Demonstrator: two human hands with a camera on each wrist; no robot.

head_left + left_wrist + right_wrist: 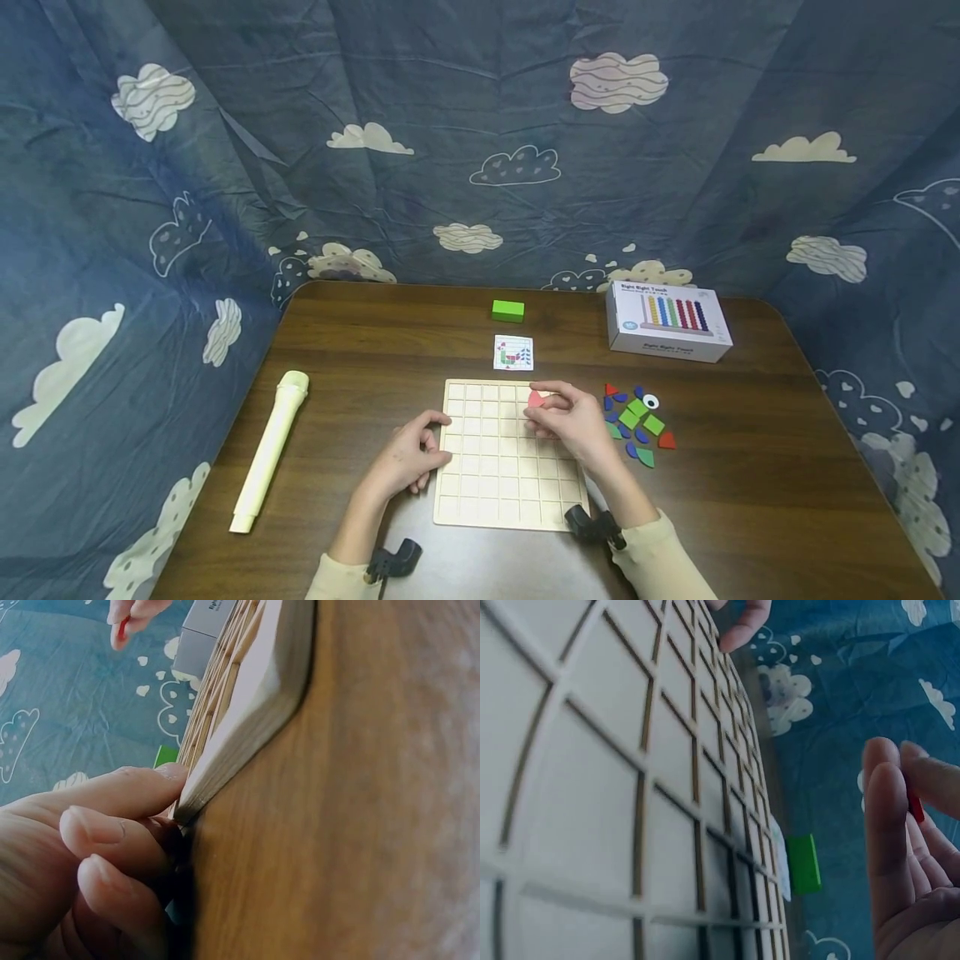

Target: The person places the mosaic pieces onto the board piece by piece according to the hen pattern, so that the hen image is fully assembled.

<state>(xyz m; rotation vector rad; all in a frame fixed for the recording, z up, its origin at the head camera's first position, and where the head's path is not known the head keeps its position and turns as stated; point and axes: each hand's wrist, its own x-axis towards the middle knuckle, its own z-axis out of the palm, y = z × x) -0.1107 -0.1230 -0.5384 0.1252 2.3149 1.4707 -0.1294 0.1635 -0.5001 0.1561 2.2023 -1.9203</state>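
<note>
A pale wooden grid board [487, 467] lies on the table between the hands. At its left edge, the left hand [408, 454] touches the side with index finger and thumb set apart along it; its other fingers bend inward. The right hand [573, 421] pinches a small flat red puzzle piece [536, 399] between thumb and fingers, over the board's upper right part. Only a thin red edge of the piece [916, 806] shows in the right wrist view. Beyond the board lies a pattern card [513, 353] with a coloured figure on a grid.
Loose pieces, among them a green square [654, 425], a red one [667, 440] and a white ring [651, 402], lie right of the board. A green block [508, 312] and a printed box [667, 322] stand at the back. A cream tube [270, 450] lies far left.
</note>
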